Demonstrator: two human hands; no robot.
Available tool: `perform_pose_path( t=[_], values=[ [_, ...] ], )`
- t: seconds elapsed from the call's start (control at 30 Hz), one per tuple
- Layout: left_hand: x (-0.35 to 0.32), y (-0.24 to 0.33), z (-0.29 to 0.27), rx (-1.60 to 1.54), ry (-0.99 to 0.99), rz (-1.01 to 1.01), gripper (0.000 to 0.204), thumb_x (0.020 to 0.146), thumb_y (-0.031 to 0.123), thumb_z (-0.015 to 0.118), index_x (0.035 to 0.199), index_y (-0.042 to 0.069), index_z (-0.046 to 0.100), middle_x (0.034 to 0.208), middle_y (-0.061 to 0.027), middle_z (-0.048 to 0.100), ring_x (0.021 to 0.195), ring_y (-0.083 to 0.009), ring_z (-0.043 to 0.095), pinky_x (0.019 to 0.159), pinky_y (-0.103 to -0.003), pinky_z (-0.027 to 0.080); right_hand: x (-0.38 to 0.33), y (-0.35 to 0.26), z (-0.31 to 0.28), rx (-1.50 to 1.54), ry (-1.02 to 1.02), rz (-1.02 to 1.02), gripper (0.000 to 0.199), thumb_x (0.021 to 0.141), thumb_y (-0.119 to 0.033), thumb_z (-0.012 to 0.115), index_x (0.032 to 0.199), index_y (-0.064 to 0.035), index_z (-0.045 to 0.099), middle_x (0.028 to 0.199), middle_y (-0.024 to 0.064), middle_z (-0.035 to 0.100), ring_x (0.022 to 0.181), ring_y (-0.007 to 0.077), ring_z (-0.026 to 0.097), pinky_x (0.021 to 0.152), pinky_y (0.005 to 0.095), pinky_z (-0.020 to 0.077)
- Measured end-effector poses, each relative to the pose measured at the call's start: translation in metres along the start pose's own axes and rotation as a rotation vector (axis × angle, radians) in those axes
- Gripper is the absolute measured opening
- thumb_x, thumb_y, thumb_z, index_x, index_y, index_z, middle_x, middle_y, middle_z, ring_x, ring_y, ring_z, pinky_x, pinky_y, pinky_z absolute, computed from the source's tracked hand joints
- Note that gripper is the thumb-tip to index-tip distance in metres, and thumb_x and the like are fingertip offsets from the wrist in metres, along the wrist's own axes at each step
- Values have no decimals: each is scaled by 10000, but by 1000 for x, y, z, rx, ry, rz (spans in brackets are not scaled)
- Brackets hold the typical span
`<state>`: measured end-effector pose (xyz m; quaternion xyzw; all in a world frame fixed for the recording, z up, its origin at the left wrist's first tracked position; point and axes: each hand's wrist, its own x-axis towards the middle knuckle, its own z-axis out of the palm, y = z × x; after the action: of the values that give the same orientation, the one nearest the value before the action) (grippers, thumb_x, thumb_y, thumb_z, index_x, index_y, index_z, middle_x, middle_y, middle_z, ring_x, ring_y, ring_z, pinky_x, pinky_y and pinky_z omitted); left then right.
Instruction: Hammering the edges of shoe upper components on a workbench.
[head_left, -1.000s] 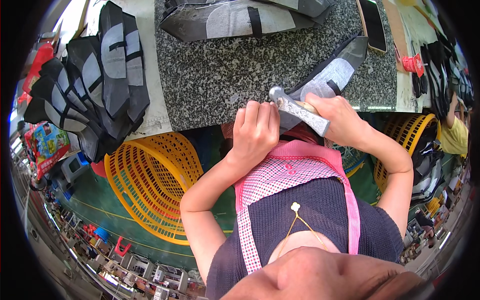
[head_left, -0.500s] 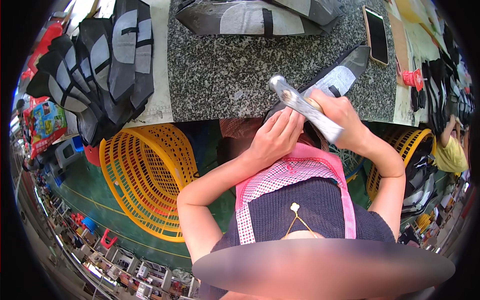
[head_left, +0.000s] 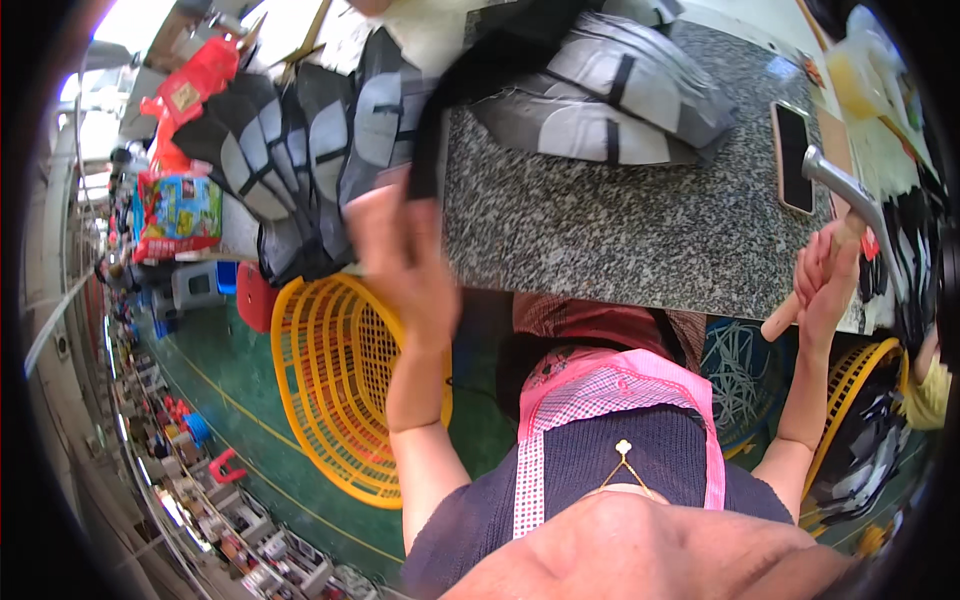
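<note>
My left hand (head_left: 405, 265), blurred by motion, is raised over the table's left part. Its fingers are closed on a long black shoe-upper piece (head_left: 490, 70), which slants up and to the right, smeared. At the right, my right hand (head_left: 828, 268) grips the wooden handle of a hammer (head_left: 868, 200); its curved metal head points up beside the phone. Between my hands lies the speckled granite slab (head_left: 620, 230). Layered grey-and-black shoe uppers (head_left: 610, 130) with pale patches rest on its far part. More such uppers (head_left: 325, 150) fan out at the left.
A black phone (head_left: 792, 160) lies at the slab's right. One yellow basket (head_left: 300, 400) stands below the table at the left, another yellow basket (head_left: 835, 395) with dark pieces at the right. A person's yellow sleeve (head_left: 930, 390) shows at the far right edge.
My left hand has left the slab's front edge and swung up and left with the upper. My right hand has carried the hammer away to the right. The view has shifted too.
</note>
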<state>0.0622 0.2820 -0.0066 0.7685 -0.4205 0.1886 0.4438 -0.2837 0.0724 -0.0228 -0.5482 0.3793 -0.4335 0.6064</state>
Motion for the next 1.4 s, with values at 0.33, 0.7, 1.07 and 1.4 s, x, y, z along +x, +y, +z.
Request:
perform_pose_path(
  t=[0.33,0.7,1.07,1.4],
  values=[
    [53,-91,20,789,-294,137,224,953,241,673,1100,91,751,952,-82,696,897,-312,641,786,-487,487,38,30,9,-267,-103,-3,411,1081,-472,450,915,-102,517,638,-108,338,493,-31,276,416,170,197],
    [92,75,184,215,-547,805,329,795,275,800,1023,55,713,1037,-59,658,1060,-255,603,924,-421,441,120,42,81,-484,-220,-380,483,1083,-430,460,944,13,593,606,68,490,554,115,433,501,335,329],
    [121,56,186,-125,-866,952,289,829,228,761,948,50,566,926,-87,554,951,-311,555,852,-436,448,132,51,87,-543,-261,-363,478,1069,-375,497,880,50,607,696,258,609,659,418,626,600,452,463],
    [107,52,140,-164,-848,865,256,793,125,774,944,25,594,914,-92,599,885,-321,578,795,-424,484,126,48,90,-576,-298,-327,472,1065,-383,498,886,39,614,710,262,624,704,439,651,612,482,471]
  ],
)
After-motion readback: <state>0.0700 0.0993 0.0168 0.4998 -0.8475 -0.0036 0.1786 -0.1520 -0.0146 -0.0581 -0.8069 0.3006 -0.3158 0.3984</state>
